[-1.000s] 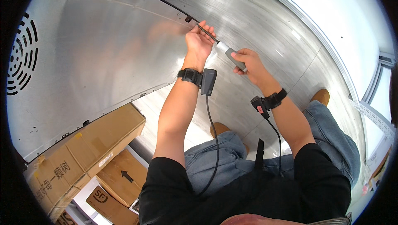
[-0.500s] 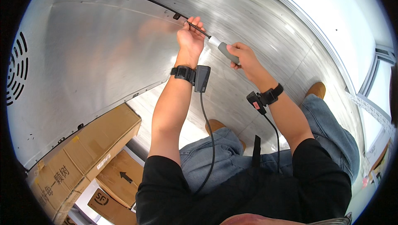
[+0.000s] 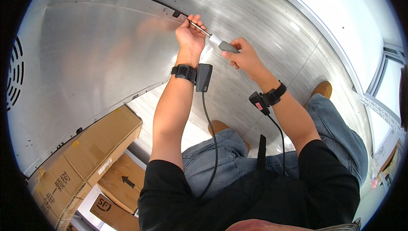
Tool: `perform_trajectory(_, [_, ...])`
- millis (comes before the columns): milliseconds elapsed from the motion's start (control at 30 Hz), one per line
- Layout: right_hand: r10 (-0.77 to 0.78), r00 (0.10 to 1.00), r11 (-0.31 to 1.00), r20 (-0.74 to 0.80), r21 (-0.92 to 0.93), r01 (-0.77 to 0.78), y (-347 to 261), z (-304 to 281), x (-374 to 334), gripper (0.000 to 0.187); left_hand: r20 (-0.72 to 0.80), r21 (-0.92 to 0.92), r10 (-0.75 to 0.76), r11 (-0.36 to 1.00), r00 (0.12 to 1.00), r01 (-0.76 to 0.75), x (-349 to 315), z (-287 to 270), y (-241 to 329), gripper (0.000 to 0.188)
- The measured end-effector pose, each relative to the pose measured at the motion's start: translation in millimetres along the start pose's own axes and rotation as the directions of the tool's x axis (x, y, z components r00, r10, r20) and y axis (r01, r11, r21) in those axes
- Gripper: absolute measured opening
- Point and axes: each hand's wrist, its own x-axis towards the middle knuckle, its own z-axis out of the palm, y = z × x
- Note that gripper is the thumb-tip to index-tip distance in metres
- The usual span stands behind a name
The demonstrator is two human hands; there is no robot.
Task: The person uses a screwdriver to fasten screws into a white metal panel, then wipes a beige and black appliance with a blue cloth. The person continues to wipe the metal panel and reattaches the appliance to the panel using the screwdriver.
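At the lower left we see a long cardboard box, tan and set at a slant, with dark printed characters on its side and bits of yellow tape. Just beside it, lower down, we find a brown carton bearing a black arrow, and next to that a smaller brown box. Pale grey wood-look flooring stretches across the middle, with a smooth white panel curving along the upper right.

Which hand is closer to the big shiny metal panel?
Left. The left hand is by the edge of the metal panel; the right hand is farther away, to the right, holding the screwdriver.
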Motion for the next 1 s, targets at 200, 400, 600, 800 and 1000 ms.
perform_trajectory(200, [-0.001,0.999,1.0,0.035,0.02,0.0,10.8,-7.1,4.2,0.03,-0.06,0.01,0.018,1.0,0.998,-0.018,-2.9,8.6,0.1,0.02])
perform_trajectory(400, [0.031,0.999,0.999,0.041,-0.007,-0.031,16.7,-16.9,1.9,0.03,-0.059,0.033,0.051,0.998,0.997,-0.049,-0.3,6.9,-2.4,0.02])
perform_trajectory(600, [0.054,0.996,0.996,0.075,0.063,-0.058,19.4,-23.7,-1.8,0.027,-0.068,0.174,0.112,0.98,0.991,-0.099,-8.9,5.6,-11.2,0.022])
perform_trajectory(800, [0.031,0.998,0.991,0.051,0.126,-0.037,30.5,-38.6,-7.1,0.025,0.052,0.363,0.019,0.931,0.998,-0.036,-5.7,3.4,-28.7,0.023])
perform_trajectory(1000, [-0.003,0.994,0.971,-0.113,0.236,0.03,35.3,-83.6,-30.8,0.032,0.199,0.608,-0.101,0.793,0.975,-0.042,-15.5,60.4,-89.2,0.025])
